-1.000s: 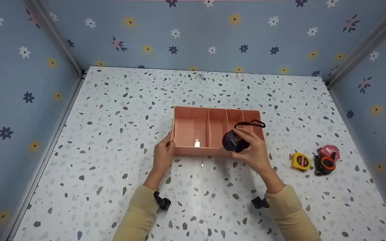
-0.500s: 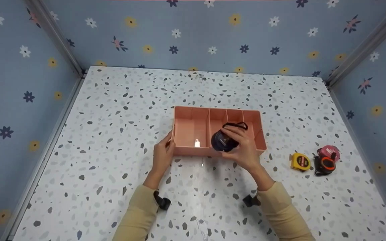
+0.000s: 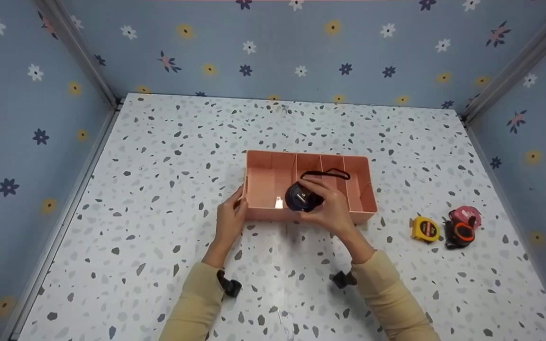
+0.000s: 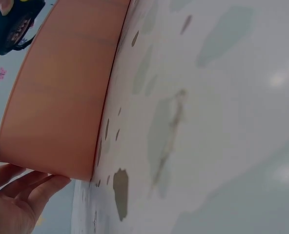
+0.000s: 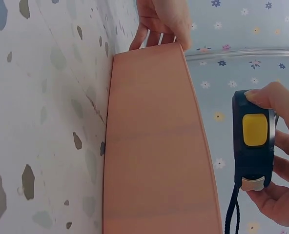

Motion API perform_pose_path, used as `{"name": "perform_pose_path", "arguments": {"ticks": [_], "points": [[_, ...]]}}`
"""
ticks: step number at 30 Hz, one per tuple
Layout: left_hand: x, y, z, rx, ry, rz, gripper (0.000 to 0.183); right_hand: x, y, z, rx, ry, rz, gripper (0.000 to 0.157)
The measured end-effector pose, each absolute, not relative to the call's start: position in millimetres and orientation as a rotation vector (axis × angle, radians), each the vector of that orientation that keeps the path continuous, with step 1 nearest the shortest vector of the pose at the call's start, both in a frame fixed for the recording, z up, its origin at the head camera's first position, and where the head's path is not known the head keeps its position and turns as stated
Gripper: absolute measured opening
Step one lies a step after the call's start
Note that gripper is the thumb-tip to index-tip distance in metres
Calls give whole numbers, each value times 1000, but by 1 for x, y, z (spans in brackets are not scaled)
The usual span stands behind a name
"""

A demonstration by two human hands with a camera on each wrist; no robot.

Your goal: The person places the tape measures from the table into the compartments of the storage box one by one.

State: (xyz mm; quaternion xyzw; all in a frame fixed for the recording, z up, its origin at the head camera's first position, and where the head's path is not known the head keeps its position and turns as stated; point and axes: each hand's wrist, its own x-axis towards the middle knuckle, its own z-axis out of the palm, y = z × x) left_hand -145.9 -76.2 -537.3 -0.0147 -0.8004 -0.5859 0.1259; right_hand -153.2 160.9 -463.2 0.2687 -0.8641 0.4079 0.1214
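Note:
A pink storage box (image 3: 273, 214) with dividers stands on the speckled table. My left hand (image 3: 232, 215) grips its left end, fingers along the outer wall and thumb at the rim. My right hand (image 3: 332, 208) pinches a dark blue tape measure (image 3: 301, 196) above the box, near the divider beside the large left compartment. In the right wrist view, the tape measure (image 5: 254, 139) shows a yellow button, a metal end hook and a black strap loop. It hangs apart from the box wall (image 5: 154, 141).
To the right of the box lie a yellow tape measure (image 3: 425, 229), a black and orange one (image 3: 459, 234) and a pink one (image 3: 467, 216), the last two close together. Blue flowered panels (image 3: 273, 52) enclose the table's back and sides.
My right hand has carried the dark blue tape measure left across the box, from the narrow right compartments toward the large left one. The left hand has stayed at the box's left end.

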Motion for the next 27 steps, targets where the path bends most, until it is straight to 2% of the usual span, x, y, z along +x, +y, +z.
{"name": "perform_pose_path", "arguments": {"ticks": [16, 27], "points": [[-145, -76, -534, -18, -2347, -1721, 39, -173, 131, -463, 844, -2480, 1295, 64], [-146, -76, -535, -36, -2348, -1709, 39, -184, 114, -468, 815, -2571, 1150, 67]]}}
